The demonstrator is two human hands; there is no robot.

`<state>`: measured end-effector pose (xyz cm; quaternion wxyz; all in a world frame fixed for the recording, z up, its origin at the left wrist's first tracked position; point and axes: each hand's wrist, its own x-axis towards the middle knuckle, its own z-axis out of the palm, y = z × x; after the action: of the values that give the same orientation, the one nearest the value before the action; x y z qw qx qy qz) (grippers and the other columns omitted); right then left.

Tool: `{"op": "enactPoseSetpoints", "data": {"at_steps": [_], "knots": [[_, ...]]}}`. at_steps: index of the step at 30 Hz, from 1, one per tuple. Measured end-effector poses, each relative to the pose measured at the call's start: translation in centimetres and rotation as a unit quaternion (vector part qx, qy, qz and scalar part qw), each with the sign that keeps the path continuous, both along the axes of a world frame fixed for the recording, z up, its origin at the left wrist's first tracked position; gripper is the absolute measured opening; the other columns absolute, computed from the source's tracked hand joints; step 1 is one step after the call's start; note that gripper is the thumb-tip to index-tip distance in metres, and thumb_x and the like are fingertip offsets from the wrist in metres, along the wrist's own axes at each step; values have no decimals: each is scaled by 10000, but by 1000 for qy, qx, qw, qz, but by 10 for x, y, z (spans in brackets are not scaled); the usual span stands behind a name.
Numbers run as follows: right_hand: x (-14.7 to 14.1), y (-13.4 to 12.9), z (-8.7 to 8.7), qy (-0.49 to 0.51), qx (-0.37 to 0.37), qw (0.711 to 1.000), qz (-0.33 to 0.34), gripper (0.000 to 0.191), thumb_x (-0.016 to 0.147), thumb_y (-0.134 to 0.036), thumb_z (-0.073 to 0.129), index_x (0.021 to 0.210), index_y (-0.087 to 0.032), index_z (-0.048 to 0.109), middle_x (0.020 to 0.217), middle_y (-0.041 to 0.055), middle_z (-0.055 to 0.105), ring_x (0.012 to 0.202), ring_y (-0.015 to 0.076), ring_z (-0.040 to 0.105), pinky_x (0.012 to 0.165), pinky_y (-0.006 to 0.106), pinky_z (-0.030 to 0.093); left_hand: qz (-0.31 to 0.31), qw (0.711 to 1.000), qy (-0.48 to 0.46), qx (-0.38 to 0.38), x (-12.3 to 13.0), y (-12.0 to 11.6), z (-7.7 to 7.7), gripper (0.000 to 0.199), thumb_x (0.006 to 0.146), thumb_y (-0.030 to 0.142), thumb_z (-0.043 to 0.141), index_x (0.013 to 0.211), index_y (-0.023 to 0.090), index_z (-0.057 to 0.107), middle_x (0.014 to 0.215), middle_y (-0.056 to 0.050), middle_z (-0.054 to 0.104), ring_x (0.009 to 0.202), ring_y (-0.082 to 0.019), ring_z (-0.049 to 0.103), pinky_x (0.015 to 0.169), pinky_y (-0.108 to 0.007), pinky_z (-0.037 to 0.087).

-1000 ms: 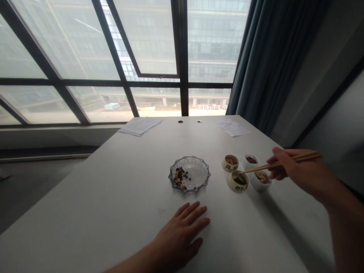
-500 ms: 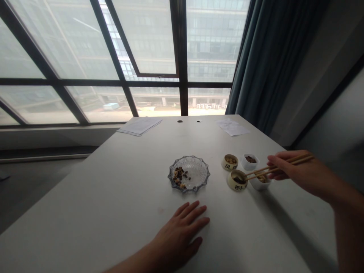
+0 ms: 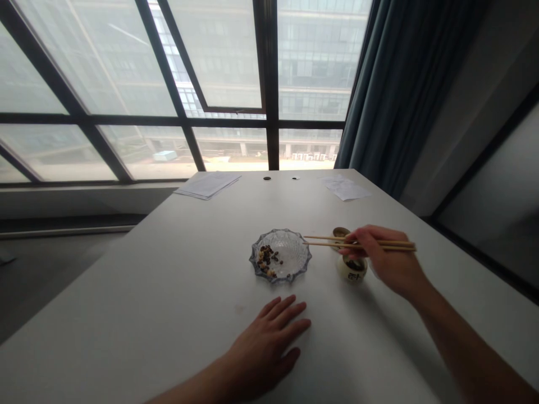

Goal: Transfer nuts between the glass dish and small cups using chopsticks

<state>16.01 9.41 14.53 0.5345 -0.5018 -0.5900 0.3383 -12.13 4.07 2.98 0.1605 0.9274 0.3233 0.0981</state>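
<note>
My right hand [image 3: 381, 255] grips a pair of wooden chopsticks [image 3: 328, 241], whose tips reach the right rim of the scalloped glass dish [image 3: 295, 255]. Whether the tips pinch anything is too small to tell. Dark and light brown bits [image 3: 266, 259] lie in the dish's left half. Below my right hand sits a cream cup with dark contents [image 3: 351, 272]; another small round cup [image 3: 340, 231] stands behind it, partly covered by the chopsticks. Nearer to me than the dish, my left hand [image 3: 275, 336] lies palm down on the table with its fingers spread.
A stack of papers [image 3: 208, 185] lies at the white table's [image 3: 168, 280] back left, and a crumpled sheet [image 3: 345, 188] at its back right. Large windows rise beyond the far edge, with a dark blue curtain [image 3: 387, 84] to the right.
My right hand has carried the chopsticks left from the cream cup to the dish's right edge. It now covers the two white containers. My left hand has stayed put.
</note>
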Motion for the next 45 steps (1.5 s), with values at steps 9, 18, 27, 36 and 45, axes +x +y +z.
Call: {"op": "enactPoseSetpoints", "data": {"at_steps": [9,18,27,36,45], "knots": [[-50,18,-76,33,-54,992,107,475,890,-617,626,891,-154,736,852,114,786,807,259,783,657,311,651,0,1000,13,-8,1,-2,2,584,901,221,573,1459,333,446,1628,5,349,1507,-277,276,1225,-520,248],[-56,19,-87,50,-49,993,96,520,869,-639,639,885,-133,758,869,145,785,796,281,783,630,335,658,-2,1000,0,-10,1,-1,0,600,886,215,594,1456,334,446,1623,0,360,1506,-279,277,1231,-517,235],[-53,19,-88,69,-42,993,83,490,862,-633,653,870,-155,760,813,115,789,746,276,783,636,361,664,-2,1000,18,-14,1,0,2,595,905,233,581,1470,339,427,1634,10,336,1514,-271,259,1232,-520,234],[-44,18,-80,69,-51,992,96,502,893,-621,627,923,-140,770,839,130,797,771,267,787,670,342,660,-3,1000,17,-15,1,-1,2,590,906,232,576,1470,330,434,1634,2,335,1510,-282,266,1225,-532,249],[-45,23,-93,68,-54,991,105,447,900,-566,655,906,-134,770,828,126,794,782,260,786,658,319,648,-3,999,28,-15,1,0,3,586,910,244,571,1470,334,427,1641,14,319,1518,-270,246,1232,-524,233]]}}
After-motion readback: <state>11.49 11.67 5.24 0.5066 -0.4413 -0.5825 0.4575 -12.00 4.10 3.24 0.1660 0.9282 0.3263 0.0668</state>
